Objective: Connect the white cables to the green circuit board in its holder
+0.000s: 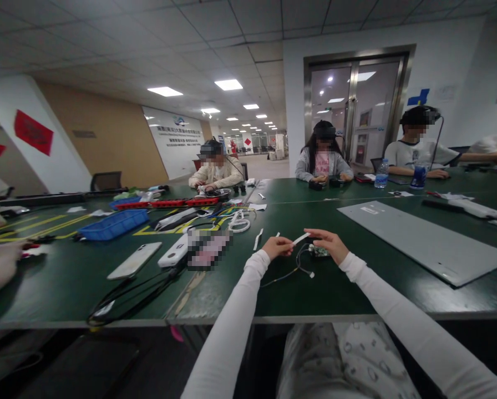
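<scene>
A narrow white strip (302,239) is stretched between my two hands, a little above the green table. My left hand (279,246) pinches its left end. The fingers of my right hand (329,244) are closed at its right end. Just under my right hand lies a small circuit board (318,251), partly covered by the hand. From it a thin dark cable (288,274) with a white connector (312,275) curls over the table. Beside my left hand lies another white strip (258,239).
Left of me lie a white phone (135,260), a white power bank (174,250), black cables (136,293) and a blue tray (113,224). A large grey panel (423,238) lies to the right. Several people sit around the table (232,299); bottles (382,174) stand at the back.
</scene>
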`<state>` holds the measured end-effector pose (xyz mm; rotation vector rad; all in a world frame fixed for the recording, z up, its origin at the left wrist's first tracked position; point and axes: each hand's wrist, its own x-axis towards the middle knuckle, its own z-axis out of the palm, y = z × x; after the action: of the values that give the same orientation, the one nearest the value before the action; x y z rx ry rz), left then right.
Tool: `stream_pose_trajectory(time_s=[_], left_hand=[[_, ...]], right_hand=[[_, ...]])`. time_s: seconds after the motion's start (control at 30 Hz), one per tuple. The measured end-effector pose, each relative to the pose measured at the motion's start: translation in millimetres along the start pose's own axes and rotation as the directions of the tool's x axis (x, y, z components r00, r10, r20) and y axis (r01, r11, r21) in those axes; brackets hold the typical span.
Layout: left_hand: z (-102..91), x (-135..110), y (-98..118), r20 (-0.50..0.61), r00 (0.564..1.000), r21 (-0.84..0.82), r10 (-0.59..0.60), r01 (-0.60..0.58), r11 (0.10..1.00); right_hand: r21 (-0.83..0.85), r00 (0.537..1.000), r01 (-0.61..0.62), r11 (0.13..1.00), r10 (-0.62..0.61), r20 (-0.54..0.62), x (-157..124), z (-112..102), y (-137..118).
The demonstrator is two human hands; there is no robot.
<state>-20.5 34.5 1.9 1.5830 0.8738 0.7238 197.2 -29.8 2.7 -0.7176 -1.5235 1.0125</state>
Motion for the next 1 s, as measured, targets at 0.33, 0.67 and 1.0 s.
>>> stream_pose_trajectory(time_s=[0.33,0.67,1.0], left_hand=[[-79.0,21.3,-12.0,-0.432,0.896,0.163,0.102,-0.034,0.986],[-114.9,15.2,-28.4,-0.630,0.775,0.260,0.042,0.160,0.952],[-116.6,13.4,-28.9,-0.628,0.778,0.165,-0.010,0.146,0.975]], right_hand=[[-0.274,0.995,-0.087,0.958,0.096,0.020,19.9,-56.9,14.7],[-0.461,0.990,-0.129,0.878,0.087,-0.111,9.3,-94.5,53.9],[-0.333,0.963,-0.267,0.904,0.234,-0.136,3.9,-97.0,56.8]])
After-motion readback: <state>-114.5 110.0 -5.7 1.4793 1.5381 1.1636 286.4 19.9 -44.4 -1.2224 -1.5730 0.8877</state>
